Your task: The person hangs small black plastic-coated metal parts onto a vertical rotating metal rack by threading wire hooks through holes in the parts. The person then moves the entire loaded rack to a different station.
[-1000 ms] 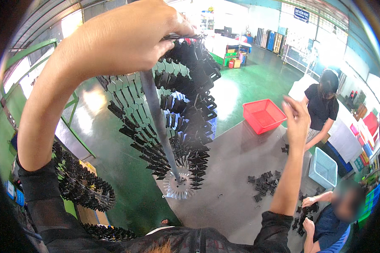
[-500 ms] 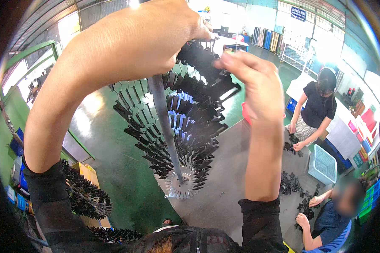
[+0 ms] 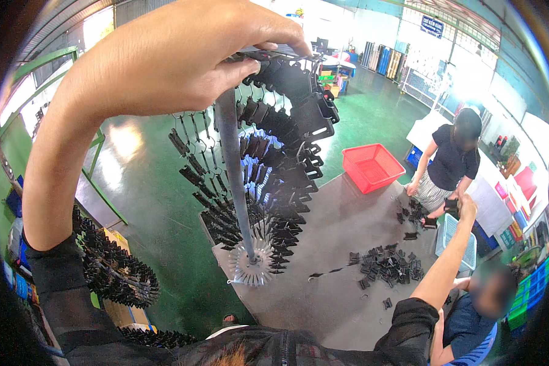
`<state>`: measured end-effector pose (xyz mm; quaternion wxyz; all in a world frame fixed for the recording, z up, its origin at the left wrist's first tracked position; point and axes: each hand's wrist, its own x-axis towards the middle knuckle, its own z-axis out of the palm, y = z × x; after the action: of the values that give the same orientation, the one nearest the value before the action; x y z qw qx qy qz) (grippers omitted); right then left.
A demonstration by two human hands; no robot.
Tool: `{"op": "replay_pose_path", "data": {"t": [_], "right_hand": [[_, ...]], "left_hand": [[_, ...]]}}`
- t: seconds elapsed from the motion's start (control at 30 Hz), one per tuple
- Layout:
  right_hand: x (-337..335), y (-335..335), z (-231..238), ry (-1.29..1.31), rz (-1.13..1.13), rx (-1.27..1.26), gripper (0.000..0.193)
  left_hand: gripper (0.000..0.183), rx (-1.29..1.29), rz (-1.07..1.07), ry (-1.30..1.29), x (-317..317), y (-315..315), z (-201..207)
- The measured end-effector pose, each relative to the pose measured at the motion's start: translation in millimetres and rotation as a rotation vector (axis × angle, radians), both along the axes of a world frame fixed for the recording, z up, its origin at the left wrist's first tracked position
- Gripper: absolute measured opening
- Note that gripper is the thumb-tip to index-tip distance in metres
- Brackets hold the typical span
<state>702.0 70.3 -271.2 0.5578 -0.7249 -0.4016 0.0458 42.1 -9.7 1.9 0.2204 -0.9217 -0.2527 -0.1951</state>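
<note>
Pinches rack (image 3: 235, 165) top w/ L hand (image 3: 222, 46), holds R hand (image 3: 468, 208) out by blk parts (image 3: 451, 206) nr blue basket (image 3: 470, 251), can't tell if pinching.

The right hand (image 3: 468, 209) has moved from beside the rack (image 3: 232, 158) to near the blue basket (image 3: 471, 251). The red basket (image 3: 373, 165), mostly hidden half a second ago, shows whole. A dark strip (image 3: 334, 271) has appeared beside the pile (image 3: 390, 267).
</note>
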Motion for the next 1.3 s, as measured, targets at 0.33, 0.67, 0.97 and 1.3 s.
{"op": "replay_pose_path", "data": {"t": [0.33,0.67,0.97,1.3], "right_hand": [[-251.1,-17.1,82.2,-0.323,0.274,0.163,0.027],[-476.8,-42.2,171.7,-0.506,0.502,0.757,0.019],[-438.8,-28.9,172.8,0.143,1.052,0.470,0.031],[-426.9,-16.0,165.6,0.129,0.793,0.507,0.029]], "left_hand": [[0.038,0.138,0.056,0.169,26.7,5.1,6.5],[0.042,0.175,0.089,0.123,26.0,6.1,-1.5],[0.039,0.206,0.113,0.118,11.9,13.2,-6.8],[0.041,0.096,0.172,0.080,12.3,13.6,-3.8]]}}
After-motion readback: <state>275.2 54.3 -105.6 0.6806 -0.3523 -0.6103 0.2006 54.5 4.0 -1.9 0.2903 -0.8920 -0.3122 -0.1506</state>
